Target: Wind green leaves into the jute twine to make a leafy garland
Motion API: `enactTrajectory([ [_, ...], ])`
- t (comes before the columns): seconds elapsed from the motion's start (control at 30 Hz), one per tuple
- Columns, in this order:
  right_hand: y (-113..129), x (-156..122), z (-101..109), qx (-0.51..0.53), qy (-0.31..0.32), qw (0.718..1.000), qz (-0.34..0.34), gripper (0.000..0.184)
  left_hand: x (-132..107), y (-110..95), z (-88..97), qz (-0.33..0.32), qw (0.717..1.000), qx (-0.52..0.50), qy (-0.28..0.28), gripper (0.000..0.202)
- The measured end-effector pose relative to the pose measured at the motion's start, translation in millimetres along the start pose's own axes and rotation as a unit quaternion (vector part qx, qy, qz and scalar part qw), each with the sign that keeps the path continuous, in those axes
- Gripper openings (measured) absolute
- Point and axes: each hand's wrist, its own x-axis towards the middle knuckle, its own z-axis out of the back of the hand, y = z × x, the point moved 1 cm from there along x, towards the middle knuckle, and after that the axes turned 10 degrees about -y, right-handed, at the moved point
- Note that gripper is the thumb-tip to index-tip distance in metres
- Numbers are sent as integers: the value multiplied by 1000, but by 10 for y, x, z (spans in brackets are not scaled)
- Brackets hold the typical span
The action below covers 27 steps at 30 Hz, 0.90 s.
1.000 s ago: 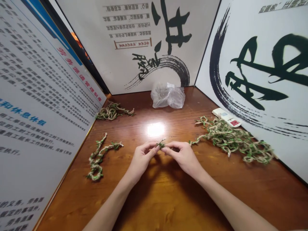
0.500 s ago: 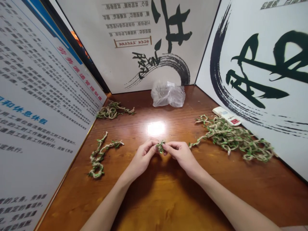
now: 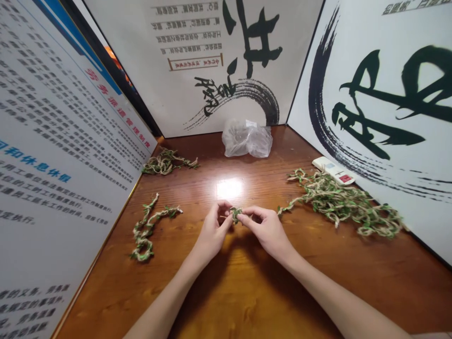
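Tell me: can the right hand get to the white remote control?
Probably yes. Only the low pile of leafy twine lies between the right hand and the remote control; the hand could pass over it.

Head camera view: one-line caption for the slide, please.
Left hand and right hand pinch a small piece of green-leafed jute twine over a polished wooden table.

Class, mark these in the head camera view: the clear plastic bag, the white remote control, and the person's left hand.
Clear plastic bag point(image 3: 246, 139): head view, middle of the bag.
White remote control point(image 3: 333, 170): head view, middle of its top face.
Left hand point(image 3: 211, 234): head view, back of the hand.
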Motion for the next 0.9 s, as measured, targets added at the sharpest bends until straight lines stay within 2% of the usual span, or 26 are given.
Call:
enactTrajectory([
  [0.1,-8,-21,-22,3,16,1000,8,28,-18,-2,6,-59,997,32,-36,5],
  [0.2,-10,-19,-18,2,-6,1000,3,29,-44,-70,23,-114,990,76,-25,7],
  [0.33,10,-3,5,-12,-37,999,5,29,-69,-112,9,-104,991,78,13,17],
  [0.5,40,17,11,48,-15,998,-22,29,-52,-87,22,-144,988,48,-39,5],
  [0.57,49,30,20,74,-7,996,-50,32,-37,-85,36,-156,987,11,-31,4],
  [0.67,61,48,44,77,-10,994,-76,33,-15,-84,44,-136,989,-50,-13,8],
  [0.77,78,59,61,83,-5,993,-78,34,9,-69,37,-70,992,-92,-46,4],
  [0.9,107,69,72,88,9,993,-76,34,40,-48,33,17,991,-102,-84,22],
])
